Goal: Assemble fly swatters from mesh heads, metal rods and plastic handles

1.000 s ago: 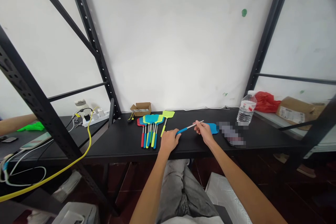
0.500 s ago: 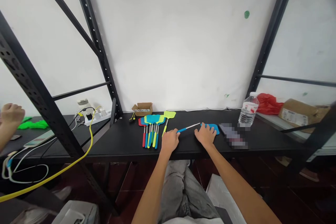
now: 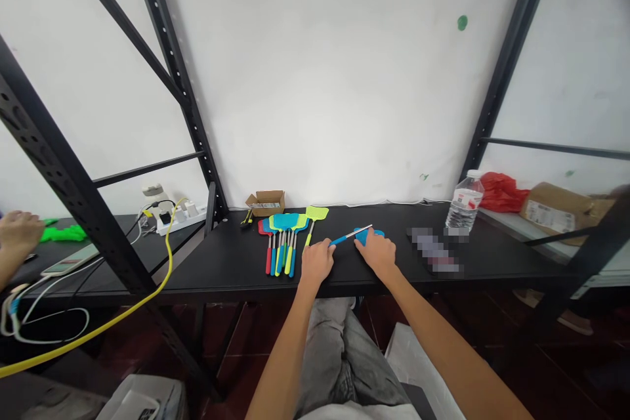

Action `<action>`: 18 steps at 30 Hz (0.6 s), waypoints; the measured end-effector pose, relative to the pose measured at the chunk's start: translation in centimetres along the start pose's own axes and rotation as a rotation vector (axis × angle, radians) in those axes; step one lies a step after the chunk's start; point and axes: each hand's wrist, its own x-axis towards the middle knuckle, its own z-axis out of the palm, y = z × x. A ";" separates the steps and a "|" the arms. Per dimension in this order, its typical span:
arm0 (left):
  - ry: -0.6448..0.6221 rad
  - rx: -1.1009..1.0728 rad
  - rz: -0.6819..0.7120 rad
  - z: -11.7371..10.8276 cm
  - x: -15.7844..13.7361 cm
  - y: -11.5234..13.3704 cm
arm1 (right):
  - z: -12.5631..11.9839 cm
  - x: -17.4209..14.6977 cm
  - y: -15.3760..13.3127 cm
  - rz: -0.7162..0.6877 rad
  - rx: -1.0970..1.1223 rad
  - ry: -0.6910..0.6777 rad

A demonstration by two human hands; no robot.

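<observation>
My left hand point(image 3: 317, 264) is closed round the blue grip of a telescopic fly swatter handle point(image 3: 339, 240), whose thin metal rod points up and to the right. My right hand point(image 3: 378, 252) is closed on a blue fly swatter head point(image 3: 363, 235), its fingers covering part of it. The rod's tip crosses the upper part of this head; whether the two are joined I cannot tell. Left of my hands lie several fly swatters point(image 3: 283, 223) in a fan, with red, blue, green and yellow parts. A yellow-green fly swatter point(image 3: 316, 212) lies between them and my left hand.
Behind the swatters stands a small open cardboard box point(image 3: 266, 203). To the right are a blurred flat object point(image 3: 433, 249) and a water bottle point(image 3: 464, 207). Black metal posts point(image 3: 189, 105) frame the black table point(image 3: 221, 266). Another person's hand point(image 3: 20, 230) shows at far left.
My right hand has moved left with the blue swatter head, which now overlaps the rod's tip. The rod has tilted up slightly. My left hand has barely moved.
</observation>
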 end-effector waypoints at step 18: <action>0.014 -0.019 -0.009 0.0 -0.1 -0.1 | 0.7 2.0 3.8 0.214 0.546 0.184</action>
